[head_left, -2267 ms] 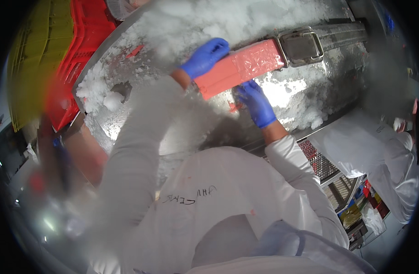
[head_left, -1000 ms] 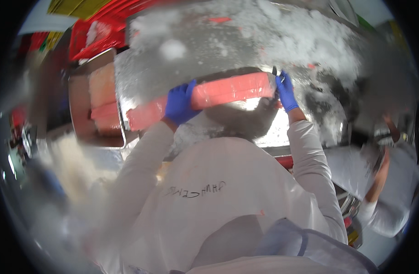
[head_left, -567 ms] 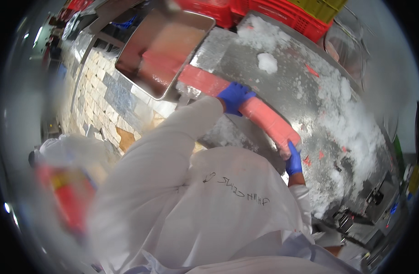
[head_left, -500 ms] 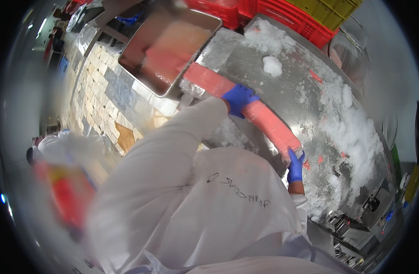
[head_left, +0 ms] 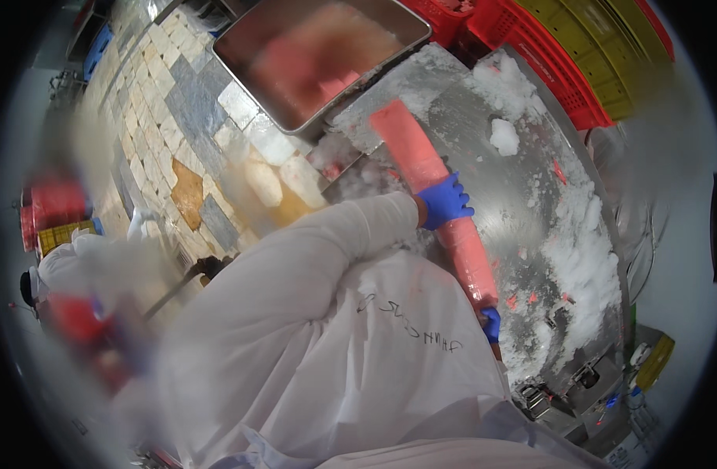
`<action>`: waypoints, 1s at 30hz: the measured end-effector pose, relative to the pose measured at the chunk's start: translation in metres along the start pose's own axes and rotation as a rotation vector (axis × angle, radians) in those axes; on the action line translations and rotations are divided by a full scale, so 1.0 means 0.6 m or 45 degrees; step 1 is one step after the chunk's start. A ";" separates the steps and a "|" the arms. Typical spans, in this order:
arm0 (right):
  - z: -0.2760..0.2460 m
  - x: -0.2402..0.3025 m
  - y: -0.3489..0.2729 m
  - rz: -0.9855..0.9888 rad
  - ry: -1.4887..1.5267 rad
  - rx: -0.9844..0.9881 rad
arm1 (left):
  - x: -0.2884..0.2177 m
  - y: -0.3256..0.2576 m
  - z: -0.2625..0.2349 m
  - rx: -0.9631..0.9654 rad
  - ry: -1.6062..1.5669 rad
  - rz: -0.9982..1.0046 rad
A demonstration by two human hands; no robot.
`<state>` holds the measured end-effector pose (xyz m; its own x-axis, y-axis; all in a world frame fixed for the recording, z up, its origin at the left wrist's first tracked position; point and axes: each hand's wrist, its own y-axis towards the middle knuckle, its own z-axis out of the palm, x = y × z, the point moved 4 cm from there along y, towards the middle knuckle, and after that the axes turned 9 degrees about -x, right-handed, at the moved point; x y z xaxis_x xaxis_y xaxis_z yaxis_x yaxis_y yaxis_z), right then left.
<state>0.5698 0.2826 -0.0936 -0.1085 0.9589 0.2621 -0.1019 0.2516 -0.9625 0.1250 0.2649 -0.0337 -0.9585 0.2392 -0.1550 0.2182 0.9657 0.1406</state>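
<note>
Both gloved hands are on a long pink slab of fish [head_left: 429,176], and it hangs in the air over the icy steel table [head_left: 530,148], angled from the near edge up toward the metal tray. The left hand [head_left: 446,202], in a blue glove, is wrapped round the slab about midway, fingers curled and clamped across its width. The right hand [head_left: 491,323] is down at the near end, mostly hidden behind the white coat; only a bit of blue glove shows under the slab's end, so it seems to be gripping there, but how its fingers lie I cannot tell. By the look of it the slab is lifted clear of the ice and is mid-carry: its far end points at the tray but has not reached the rim, so the setting-down is what is left. Now the containers. The shallow metal tray [head_left: 245,70] sits beyond the table's far-left corner and already holds pink pieces [head_left: 319,59], blurred, looking like more of the same fish, lying in the bottom. Red crates [head_left: 546,47] and yellow crates [head_left: 608,39] are stacked along the far side of the table; what is in them cannot be made out. Crushed ice [head_left: 585,250] is heaped along the table's right side, with a loose lump [head_left: 504,136] near the crates and small pink scraps scattered among it.
</note>
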 end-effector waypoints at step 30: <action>0.123 0.364 -0.787 -2.978 -0.473 -0.475 | 0.056 -0.014 -0.281 -0.526 -0.539 -0.388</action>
<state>0.5210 0.3635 0.4231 -0.2259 -0.8690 0.4402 -0.1607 0.4790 0.8630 0.0597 0.2477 0.1249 -0.7931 0.0617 -0.6060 -0.2202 0.8986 0.3796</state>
